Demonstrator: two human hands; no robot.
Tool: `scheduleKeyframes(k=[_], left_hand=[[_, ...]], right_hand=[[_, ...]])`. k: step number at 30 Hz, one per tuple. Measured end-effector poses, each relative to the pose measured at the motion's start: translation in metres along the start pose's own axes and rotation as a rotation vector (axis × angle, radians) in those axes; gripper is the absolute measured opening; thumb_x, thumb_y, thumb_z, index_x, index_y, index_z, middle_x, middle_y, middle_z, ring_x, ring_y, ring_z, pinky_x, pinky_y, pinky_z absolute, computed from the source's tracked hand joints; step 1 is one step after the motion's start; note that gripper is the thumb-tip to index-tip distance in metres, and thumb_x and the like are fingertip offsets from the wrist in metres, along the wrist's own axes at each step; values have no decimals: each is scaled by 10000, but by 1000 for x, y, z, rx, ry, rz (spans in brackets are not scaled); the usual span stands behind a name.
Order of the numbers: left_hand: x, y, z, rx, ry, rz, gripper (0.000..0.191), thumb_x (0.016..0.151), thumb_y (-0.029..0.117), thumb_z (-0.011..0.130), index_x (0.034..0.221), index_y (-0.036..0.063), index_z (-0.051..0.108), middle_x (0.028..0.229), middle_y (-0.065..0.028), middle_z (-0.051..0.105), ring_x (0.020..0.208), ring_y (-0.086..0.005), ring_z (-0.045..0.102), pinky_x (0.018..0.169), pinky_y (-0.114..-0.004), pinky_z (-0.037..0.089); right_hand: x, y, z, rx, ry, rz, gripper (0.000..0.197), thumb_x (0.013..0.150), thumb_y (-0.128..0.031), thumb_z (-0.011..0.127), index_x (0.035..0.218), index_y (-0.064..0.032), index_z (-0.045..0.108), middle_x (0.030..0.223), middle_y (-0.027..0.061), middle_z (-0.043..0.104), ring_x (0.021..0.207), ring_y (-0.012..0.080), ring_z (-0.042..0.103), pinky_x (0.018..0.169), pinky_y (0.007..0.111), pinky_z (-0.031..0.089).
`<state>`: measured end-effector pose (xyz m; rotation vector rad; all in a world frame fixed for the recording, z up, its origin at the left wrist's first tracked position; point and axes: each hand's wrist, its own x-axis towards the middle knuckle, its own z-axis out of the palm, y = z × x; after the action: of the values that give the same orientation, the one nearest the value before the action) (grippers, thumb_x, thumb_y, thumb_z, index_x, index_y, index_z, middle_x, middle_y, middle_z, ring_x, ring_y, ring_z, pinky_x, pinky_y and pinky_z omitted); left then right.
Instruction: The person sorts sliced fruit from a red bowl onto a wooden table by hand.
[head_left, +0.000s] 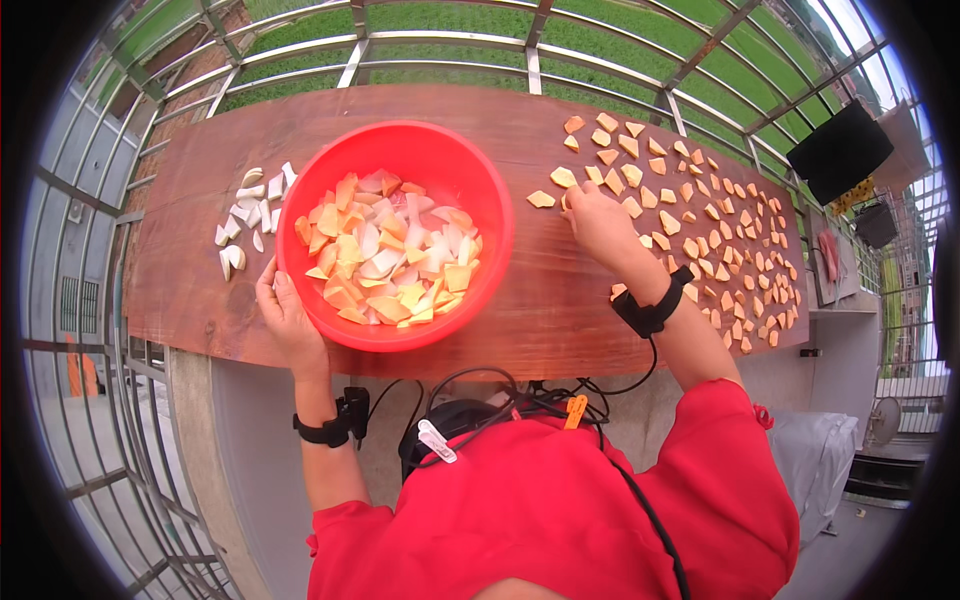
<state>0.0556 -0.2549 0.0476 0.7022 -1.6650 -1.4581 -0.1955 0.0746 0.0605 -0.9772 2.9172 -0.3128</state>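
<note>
A red plastic basin (491, 300) rests on the wooden board, filled with cut orange root pieces (349, 247), which look like sweet potato, and white vegetable pieces (386, 259). My left hand (289, 311) holds the basin's near left side, with the thumb up by the rim. Right of the basin, my right hand (592, 217) has its fingertips pinched together low over the board, on a small orange piece mostly hidden by them. Many separate orange pieces (670, 223) lie spread across the board's right side. Beyond my right fingertips lies another pale orange piece (562, 177).
Left of the basin, several white pieces (251, 192) lie on the wooden board (195, 315). Metal railings (450, 37) enclose the far side. Black cables (525, 405) hang between my body and the board's near edge. A grey cover (806, 457) stands at the lower right.
</note>
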Motion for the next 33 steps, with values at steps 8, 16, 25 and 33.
scheduleKeyframes(k=[8, 16, 25, 33], left_hand=[[1, 5, 0, -75, -34, -39, 337, 1089, 219, 399, 1296, -32, 486, 1226, -116, 580, 1073, -144, 579, 924, -287, 508], [-1, 8, 4, -109, -50, -52, 335, 1092, 229, 395, 1289, -29, 476, 1205, -111, 583, 1067, -139, 581, 915, -287, 510], [-2, 8, 6, -88, -55, -29, 345, 1092, 233, 397, 1311, -23, 469, 1219, -111, 578, 1074, -141, 578, 927, -286, 506], [-3, 11, 3, -98, -43, -50, 349, 1092, 236, 394, 1311, -26, 468, 1222, -113, 577, 1083, -144, 576, 929, -285, 508]], right_hand=[[0, -16, 29, -104, 278, -381, 391, 805, -46, 594, 1193, -64, 635, 999, 114, 610, 974, 313, 567, 811, 431, 481], [4, 3, 34, 108, 295, -348, 49, 855, -65, 616, 892, -38, 599, 893, 156, 588, 895, 359, 582, 759, 440, 491], [-17, 56, -23, 452, 266, 235, 112, 902, -93, 654, 933, 7, 613, 890, 176, 657, 819, 315, 639, 731, 401, 501], [-29, 36, 8, 358, 79, 132, 118, 869, -84, 692, 911, -17, 604, 896, 165, 621, 878, 348, 623, 752, 422, 502]])
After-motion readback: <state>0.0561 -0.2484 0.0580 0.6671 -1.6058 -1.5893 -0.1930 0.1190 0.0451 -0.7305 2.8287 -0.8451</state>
